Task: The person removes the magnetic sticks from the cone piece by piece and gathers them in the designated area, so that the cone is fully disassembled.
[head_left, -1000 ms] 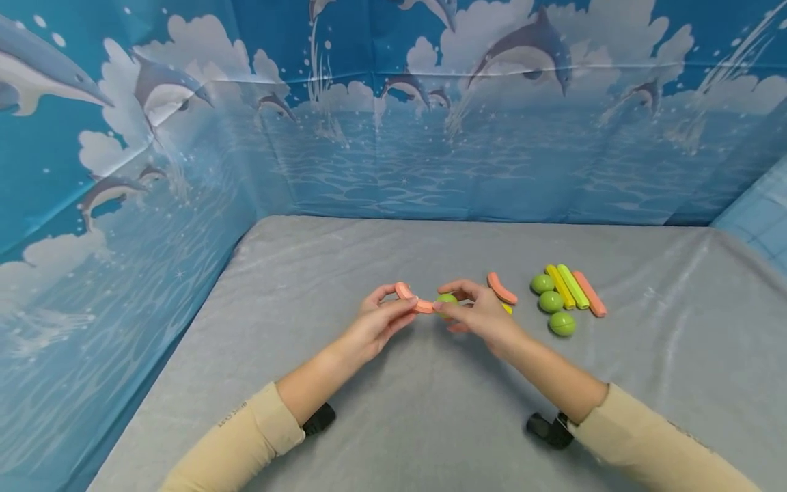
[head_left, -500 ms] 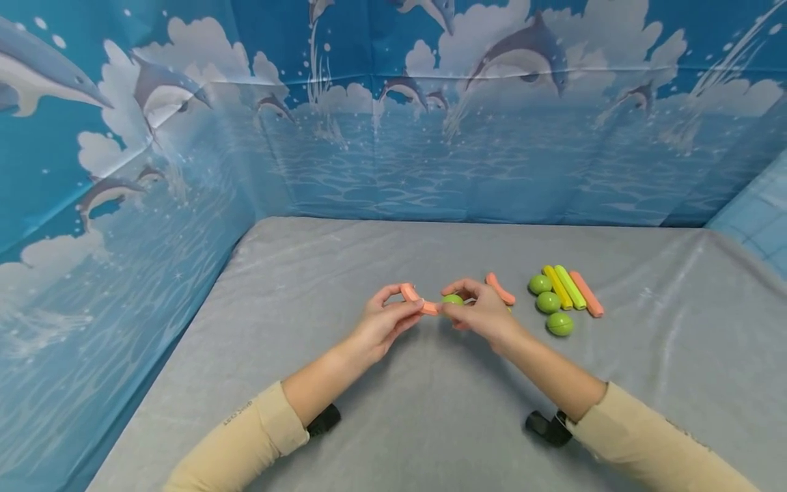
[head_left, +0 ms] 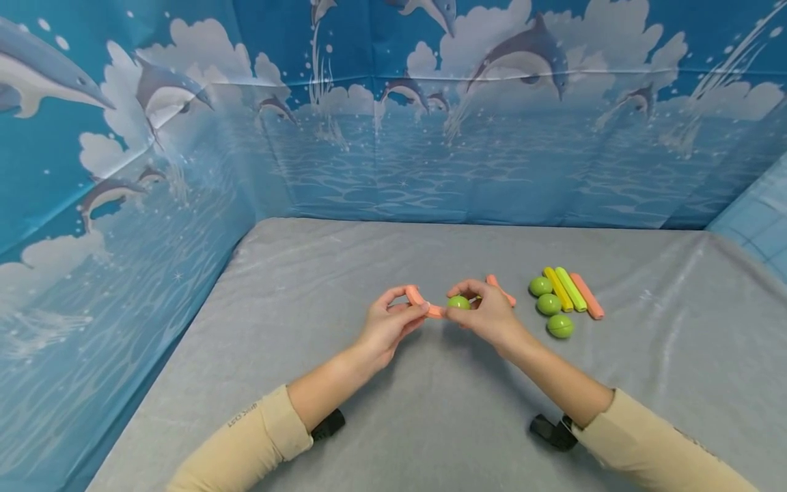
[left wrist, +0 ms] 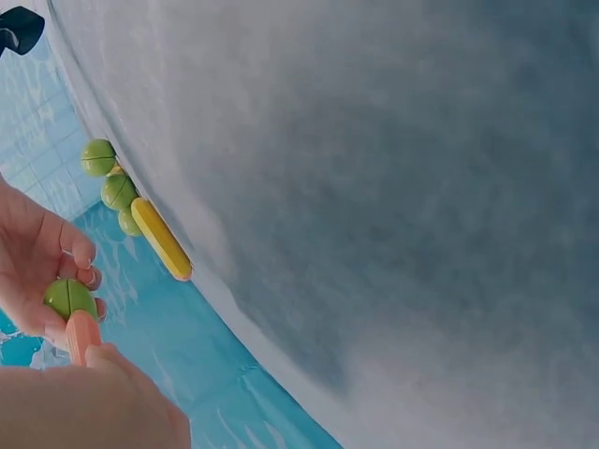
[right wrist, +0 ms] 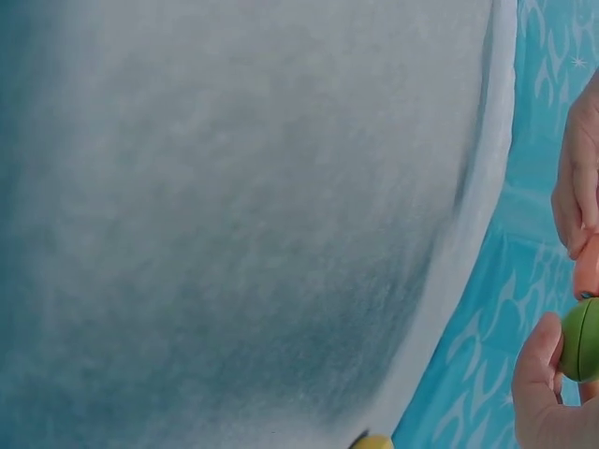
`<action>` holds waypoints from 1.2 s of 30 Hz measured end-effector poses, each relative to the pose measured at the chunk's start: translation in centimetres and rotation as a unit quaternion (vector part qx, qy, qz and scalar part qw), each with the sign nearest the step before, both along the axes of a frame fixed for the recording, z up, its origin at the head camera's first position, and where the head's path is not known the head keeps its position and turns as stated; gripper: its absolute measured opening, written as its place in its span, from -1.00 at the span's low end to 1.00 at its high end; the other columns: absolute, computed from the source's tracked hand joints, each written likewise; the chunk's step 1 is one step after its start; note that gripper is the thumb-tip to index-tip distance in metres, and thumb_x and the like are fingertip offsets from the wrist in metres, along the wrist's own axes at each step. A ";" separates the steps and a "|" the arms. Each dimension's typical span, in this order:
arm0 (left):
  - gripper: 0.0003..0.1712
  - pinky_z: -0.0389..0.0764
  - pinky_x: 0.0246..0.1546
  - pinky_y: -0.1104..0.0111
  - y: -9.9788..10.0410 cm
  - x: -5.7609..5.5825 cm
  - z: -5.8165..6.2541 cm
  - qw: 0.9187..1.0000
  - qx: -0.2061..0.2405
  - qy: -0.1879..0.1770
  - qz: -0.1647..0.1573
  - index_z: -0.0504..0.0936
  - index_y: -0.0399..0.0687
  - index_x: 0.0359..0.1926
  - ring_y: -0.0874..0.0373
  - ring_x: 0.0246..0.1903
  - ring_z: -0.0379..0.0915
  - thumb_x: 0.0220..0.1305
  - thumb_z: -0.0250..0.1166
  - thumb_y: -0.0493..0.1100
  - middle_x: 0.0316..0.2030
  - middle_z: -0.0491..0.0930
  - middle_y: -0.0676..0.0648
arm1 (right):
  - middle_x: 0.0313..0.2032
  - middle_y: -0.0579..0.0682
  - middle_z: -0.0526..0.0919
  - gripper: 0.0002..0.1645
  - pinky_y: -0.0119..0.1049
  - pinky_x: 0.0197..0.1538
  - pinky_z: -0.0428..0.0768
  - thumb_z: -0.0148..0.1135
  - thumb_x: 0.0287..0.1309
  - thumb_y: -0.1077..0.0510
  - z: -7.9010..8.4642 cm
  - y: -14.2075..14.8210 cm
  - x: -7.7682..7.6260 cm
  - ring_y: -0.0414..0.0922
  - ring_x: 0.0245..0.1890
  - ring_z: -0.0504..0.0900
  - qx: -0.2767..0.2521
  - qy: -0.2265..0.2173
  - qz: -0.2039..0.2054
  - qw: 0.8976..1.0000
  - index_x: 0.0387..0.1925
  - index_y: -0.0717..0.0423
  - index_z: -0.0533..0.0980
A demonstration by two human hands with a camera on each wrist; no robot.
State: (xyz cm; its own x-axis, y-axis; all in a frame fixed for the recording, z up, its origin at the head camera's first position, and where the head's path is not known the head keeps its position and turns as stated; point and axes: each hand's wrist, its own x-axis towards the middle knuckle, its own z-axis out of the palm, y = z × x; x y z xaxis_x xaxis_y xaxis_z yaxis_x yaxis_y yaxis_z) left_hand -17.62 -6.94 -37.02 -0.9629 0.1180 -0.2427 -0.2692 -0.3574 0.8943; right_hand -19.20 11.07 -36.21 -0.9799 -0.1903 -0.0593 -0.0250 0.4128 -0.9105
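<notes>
My left hand (head_left: 384, 326) pinches a curved orange piece (head_left: 415, 296) between thumb and fingers, above the grey cloth. My right hand (head_left: 490, 316) grips a green ball (head_left: 458, 303) with a seam round it. The orange piece's right end sits right at the ball and the right thumb. In the left wrist view the orange piece (left wrist: 82, 335) overlaps the lower edge of the ball (left wrist: 70, 297). From the right wrist view, the orange end (right wrist: 588, 267) meets the top of the ball (right wrist: 582, 341). A second curved orange piece (head_left: 501, 290) lies on the cloth just behind the right hand, partly hidden.
Right of the hands, several green balls (head_left: 549, 305) lie in a line. Beside them are straight sticks: a yellow one (head_left: 558, 290), a lime one (head_left: 571, 290) and an orange one (head_left: 587, 296). A dolphin-print curtain (head_left: 393, 157) borders the grey cloth (head_left: 307, 273).
Both hands, with the curved orange piece and the green ball, have shifted slightly to the right. The right hand now covers the yellow piece seen behind it earlier.
</notes>
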 end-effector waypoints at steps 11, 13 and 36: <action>-0.50 0.57 -0.17 0.36 0.1 -0.3 0.0 1.000 -0.020 -0.003 -0.015 0.45 -0.22 0.15 0.23 -0.36 0.57 0.15 0.28 -0.41 -0.35 0.58 -0.04 | -0.23 0.09 0.55 -0.62 -0.32 -0.43 0.45 0.40 -0.03 0.16 0.0 0.8 0.2 -0.03 -0.42 0.42 0.021 0.047 0.029 0.998 -0.16 0.24 0.54; -0.51 0.57 -0.15 0.34 0.0 -0.2 -0.1 0.999 -0.028 -0.003 -0.018 0.46 -0.20 0.14 0.22 -0.34 0.57 0.16 0.27 -0.40 -0.30 0.59 -0.08 | -0.25 0.09 0.57 -0.62 -0.32 -0.43 0.46 0.42 -0.05 0.17 0.0 1.0 0.3 -0.02 -0.42 0.43 0.023 0.060 0.031 0.997 -0.17 0.25 0.54; -0.56 0.49 -0.01 0.24 0.0 -2.1 0.7 0.989 -0.101 -0.013 -0.106 0.41 -0.12 0.10 0.12 -0.13 0.57 0.20 0.28 -0.29 -0.29 0.68 -0.15 | -0.12 0.11 0.54 -0.56 -0.33 -0.41 0.50 0.38 0.03 0.06 0.9 7.9 0.6 -0.05 -0.31 0.50 0.097 0.095 0.042 0.990 -0.08 0.20 0.52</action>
State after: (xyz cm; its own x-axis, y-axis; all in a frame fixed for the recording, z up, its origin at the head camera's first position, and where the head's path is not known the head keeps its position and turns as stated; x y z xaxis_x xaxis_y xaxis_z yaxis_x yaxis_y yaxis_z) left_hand -19.74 -6.95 -36.35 -0.9147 0.2635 -0.3064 -0.3428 -0.1048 0.9335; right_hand -18.59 18.93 -35.36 -0.9581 -0.2743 0.0818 -0.2302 0.5685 -0.7898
